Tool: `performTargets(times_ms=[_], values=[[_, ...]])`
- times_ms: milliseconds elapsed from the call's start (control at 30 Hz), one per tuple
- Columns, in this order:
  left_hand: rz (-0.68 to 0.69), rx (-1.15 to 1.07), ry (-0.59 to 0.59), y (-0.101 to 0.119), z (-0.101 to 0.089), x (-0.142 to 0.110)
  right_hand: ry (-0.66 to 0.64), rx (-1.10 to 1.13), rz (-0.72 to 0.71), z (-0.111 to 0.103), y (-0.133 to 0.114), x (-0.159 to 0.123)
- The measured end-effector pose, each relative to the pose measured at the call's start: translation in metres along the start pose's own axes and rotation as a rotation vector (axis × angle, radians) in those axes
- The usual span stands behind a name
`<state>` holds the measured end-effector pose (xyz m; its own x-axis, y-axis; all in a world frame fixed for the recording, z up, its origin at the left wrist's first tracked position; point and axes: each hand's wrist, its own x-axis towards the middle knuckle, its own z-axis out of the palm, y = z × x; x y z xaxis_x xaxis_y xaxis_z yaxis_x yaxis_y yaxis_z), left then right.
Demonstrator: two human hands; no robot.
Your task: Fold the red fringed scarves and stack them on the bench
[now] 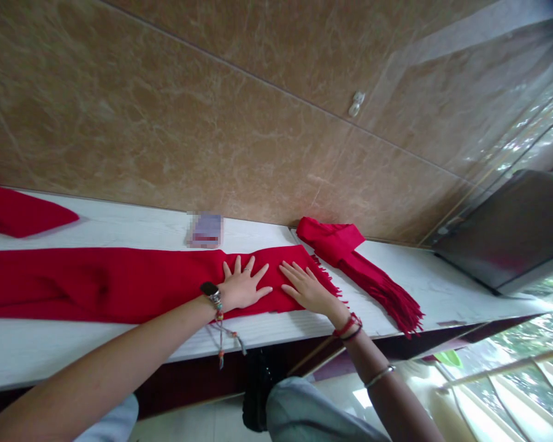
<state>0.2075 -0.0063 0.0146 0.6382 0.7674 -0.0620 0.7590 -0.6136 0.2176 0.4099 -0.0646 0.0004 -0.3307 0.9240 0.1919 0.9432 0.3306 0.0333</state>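
At far left, a red cloth [25, 212] lies on the white table [50, 350], near the wall [166, 123]; in front of it the scarf [133, 282], red too, lies lengthwise along the table, rumpled towards its left end; behind the scarf sits a packet [206, 231], blurred, so its contents cannot be told; the left hand [240, 287] is flat on the scarf, fingers spread wide, palm down, gripping nothing; just beside it the right hand [309, 291] lies flat near the fringe [327, 279], fingers straight and closer together; right of the fringe is a folded scarf [350, 255], its tassels towards the table's front edge; at far right stands a grey box [511, 227], its inside hidden.
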Motion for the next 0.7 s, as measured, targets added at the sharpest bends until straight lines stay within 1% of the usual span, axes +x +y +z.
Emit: performTargets(times_ms=[100,167,233,300,367,433,500,567,633,700], values=[[-0.022,-0.022,-0.015,0.0,0.0,-0.002,0.007,-0.094,-0.019,0.008,0.014,-0.011],[-0.004,-0.03,-0.005,0.0,0.0,-0.002,-0.007,-0.126,-0.035,0.008,0.022,-0.014],[0.021,-0.032,0.018,-0.001,0.001,-0.001,-0.019,-0.138,-0.001,0.004,0.026,-0.009],[0.044,-0.032,0.039,-0.003,0.004,0.0,0.004,-0.148,0.081,-0.001,0.023,0.007],[0.056,-0.031,0.058,-0.005,0.007,0.002,0.038,-0.146,0.139,-0.005,0.017,0.029],[0.064,-0.033,0.074,-0.006,0.01,0.003,0.024,-0.112,0.125,-0.005,0.01,0.053],[0.072,-0.041,0.087,-0.007,0.012,0.004,-0.045,-0.066,0.076,0.002,0.007,0.071],[0.078,-0.054,0.095,-0.007,0.012,0.003,-0.099,-0.043,0.043,0.013,0.013,0.079],[0.075,-0.067,0.093,-0.007,0.012,0.002,-0.097,-0.04,0.032,0.025,0.025,0.078],[0.069,-0.079,0.081,-0.006,0.011,0.001,-0.06,-0.037,0.039,0.034,0.042,0.071]])
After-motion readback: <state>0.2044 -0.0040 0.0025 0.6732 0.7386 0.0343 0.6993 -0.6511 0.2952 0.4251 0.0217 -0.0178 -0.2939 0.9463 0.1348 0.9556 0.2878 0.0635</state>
